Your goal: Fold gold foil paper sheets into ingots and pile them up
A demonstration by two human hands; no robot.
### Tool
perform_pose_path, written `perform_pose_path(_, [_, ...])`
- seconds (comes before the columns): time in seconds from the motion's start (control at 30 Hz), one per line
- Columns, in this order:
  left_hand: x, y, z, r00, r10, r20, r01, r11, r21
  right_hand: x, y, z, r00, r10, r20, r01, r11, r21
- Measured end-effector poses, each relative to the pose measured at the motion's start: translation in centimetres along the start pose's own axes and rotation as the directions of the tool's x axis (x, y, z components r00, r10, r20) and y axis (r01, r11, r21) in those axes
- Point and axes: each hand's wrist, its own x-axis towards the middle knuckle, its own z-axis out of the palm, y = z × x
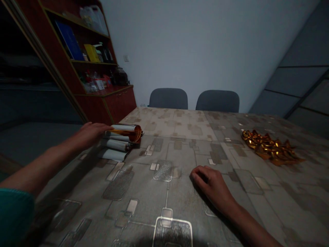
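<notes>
**Left hand:** we record the left hand (pixel 89 134) stretched out from a teal knit sleeve (pixel 15 214), arm low and nearly level, fingers reaching forward. The fingertips meet the near end of a glossy white roll with an orange-gold inner face (pixel 127 133). The grip cannot be told from this view: the fingers show only from above.

**Right hand:** we note the right hand (pixel 210 185) resting on the table, wrist low, fingers half-curled in a narrow, empty shape. It touches nothing else.

**Things:** the glossy white roll lies on top of a low pile near the table's left edge. Below it are slim white paper rolls (pixel 117 144) and a flat, pale sheet (pixel 113 155).

**State of the work:** we see the rolls gathered at the left edge, while a crumpled heap of shiny gold foil (pixel 269 148) lies well apart near the right edge, with neither hand on it.

**Rest:** a patterned grey-beige oilcloth table (pixel 167 192) carries everything. Beyond its far edge stand two grey upholstered chairs (pixel 168 98). A dark red wooden shelf unit (pixel 108 106) stands beyond the far-left corner.
</notes>
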Motion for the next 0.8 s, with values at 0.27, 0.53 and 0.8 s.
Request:
perform_pose_path(0.27, [1.1,-1.4,-2.2,0.977,0.074,0.201,-0.096,0.990,0.103,0.0,-0.5,-0.1,1.000,0.004,0.010,-0.004,1.000,0.013])
perform_pose_path(0.53, [1.0,-1.5,-3.2,0.974,-0.037,0.223,0.011,0.993,0.117,0.0,-0.5,-0.2,1.000,-0.004,0.010,0.004,1.000,0.000])
perform_pose_path(0.8, [0.7,0.0,-1.2,0.950,-0.026,0.310,0.041,0.998,-0.041,0.0,-0.4,-0.1,1.000,0.000,0.004,0.000,1.000,0.028])
